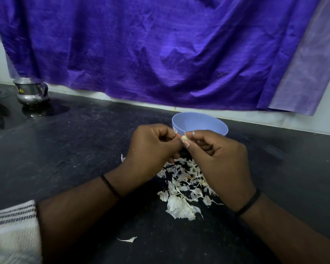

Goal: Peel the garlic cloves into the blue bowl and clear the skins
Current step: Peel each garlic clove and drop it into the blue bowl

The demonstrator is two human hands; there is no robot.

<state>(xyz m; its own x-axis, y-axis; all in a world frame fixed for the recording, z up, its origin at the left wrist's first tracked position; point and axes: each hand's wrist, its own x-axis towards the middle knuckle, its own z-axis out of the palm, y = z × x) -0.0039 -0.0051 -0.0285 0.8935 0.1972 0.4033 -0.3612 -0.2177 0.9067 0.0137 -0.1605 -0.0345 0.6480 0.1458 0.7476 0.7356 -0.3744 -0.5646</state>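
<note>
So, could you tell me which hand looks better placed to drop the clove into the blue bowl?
Probably the right hand: it pinches the garlic clove with the left hand, but its fingertips sit directly before the blue bowl.

— Counter (74, 153)? 
— Dark stone by the look, matt and speckled, glossier near the jug (31, 91), which is polished metal, mirror-bright.
— The bowl (202, 123)?
— Smooth matt plastic, pale blue.
— And the drape (160, 50)?
— Purple cloth, silky sheen, creased. The skins (183, 189) are thin, papery, dry. The towel (11, 231) is coarse woven cloth
</note>
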